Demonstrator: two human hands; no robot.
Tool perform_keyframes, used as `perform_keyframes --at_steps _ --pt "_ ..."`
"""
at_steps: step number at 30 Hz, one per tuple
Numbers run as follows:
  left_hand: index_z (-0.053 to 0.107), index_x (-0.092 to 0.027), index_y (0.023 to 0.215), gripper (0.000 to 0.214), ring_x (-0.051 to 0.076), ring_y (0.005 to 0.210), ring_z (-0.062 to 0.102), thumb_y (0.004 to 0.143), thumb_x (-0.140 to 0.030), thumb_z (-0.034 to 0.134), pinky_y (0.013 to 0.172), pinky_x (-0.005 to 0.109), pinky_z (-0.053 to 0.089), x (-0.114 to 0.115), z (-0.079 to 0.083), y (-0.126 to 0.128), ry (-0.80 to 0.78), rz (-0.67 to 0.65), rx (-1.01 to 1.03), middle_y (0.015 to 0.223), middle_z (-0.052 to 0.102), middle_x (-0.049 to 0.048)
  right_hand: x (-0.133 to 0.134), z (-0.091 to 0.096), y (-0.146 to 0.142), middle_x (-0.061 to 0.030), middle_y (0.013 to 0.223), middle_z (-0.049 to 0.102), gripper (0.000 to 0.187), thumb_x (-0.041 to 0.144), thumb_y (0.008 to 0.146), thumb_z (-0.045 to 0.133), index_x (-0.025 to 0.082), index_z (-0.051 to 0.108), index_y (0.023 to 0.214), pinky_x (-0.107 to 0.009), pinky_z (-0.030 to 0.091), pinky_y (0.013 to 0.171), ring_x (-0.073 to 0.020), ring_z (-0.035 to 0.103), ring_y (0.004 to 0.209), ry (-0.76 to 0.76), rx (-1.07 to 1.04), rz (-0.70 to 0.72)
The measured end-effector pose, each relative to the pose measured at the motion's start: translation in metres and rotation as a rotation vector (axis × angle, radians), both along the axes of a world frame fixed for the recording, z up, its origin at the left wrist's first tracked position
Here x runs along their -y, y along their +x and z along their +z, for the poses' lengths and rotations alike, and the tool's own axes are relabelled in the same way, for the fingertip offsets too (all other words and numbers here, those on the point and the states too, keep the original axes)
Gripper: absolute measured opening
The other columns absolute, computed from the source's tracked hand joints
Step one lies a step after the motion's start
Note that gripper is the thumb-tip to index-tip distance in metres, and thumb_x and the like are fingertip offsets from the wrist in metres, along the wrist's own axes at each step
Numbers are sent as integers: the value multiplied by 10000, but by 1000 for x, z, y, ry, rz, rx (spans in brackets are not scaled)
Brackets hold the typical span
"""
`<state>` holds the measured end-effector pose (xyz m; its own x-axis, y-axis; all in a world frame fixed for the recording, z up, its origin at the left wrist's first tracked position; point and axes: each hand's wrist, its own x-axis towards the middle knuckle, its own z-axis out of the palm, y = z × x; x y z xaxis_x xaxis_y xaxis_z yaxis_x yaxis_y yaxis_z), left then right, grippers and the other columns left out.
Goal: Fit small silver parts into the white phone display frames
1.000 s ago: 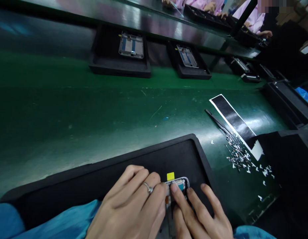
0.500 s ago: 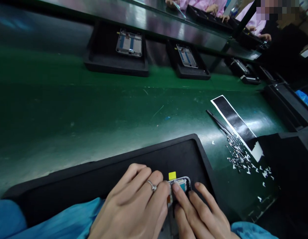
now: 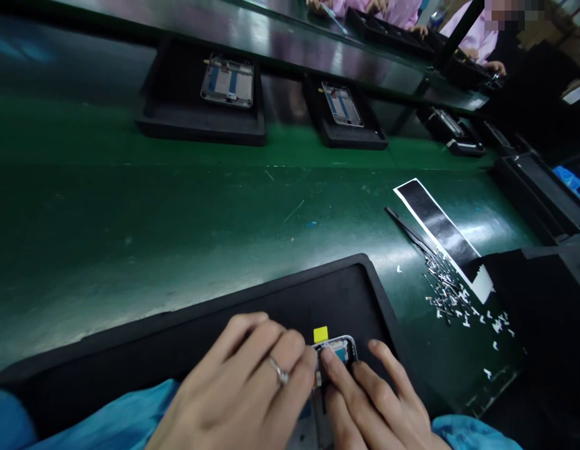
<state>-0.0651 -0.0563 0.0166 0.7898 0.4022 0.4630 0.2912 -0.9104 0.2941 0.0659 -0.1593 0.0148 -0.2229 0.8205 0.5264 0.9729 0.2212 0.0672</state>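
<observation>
An opened phone frame [image 3: 350, 341] with a silvery rim and small inner parts lies in a black tray [image 3: 360, 275] at the bottom middle, partly covered by both hands. From its top edge sticks a yellow tab [image 3: 320, 334]. My left hand [image 3: 245, 384], wearing a ring, is closed, its bent fingers bunched at the phone's left side; their tips are hidden. My right hand [image 3: 377, 397] grips the phone frame from the right. Its index fingertip presses on the parts near the top, other fingers lie along the right edge, and the little finger stands apart.
Beyond, other black trays [image 3: 200, 128] hold phone frames [image 3: 228, 81] in a row. To the right lie a black strip with white edging [image 3: 442, 219], a thin dark tool [image 3: 407, 228] and a heap of small scraps [image 3: 447, 287]. Co-workers in pink sleeves [image 3: 402, 12] sit across the bench.
My left hand has shifted slightly left and down, uncovering more of the phone's lower part. The right index finger stays on the phone. The view has moved a little.
</observation>
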Motion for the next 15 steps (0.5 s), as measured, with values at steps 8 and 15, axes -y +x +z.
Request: perform_keyframes --at_steps 8,15 --pt "550 -182 716 318 143 660 461 817 -57 275 712 323 362 -4 0 -2 -244 37 -5 725 542 -2 -7 1 -3 8 805 682 333 57 869 305 169 558 683 -286 442 746 -103 560 596 46 19 -25" --pt "505 -192 615 277 143 630 439 800 -90 326 629 308 366 -10 -4 -5 -312 -10 1 657 535 -15 -2 -6 -8 14 844 678 304 92 865 353 171 573 671 -347 376 887 -109 538 656 30 69 -57"
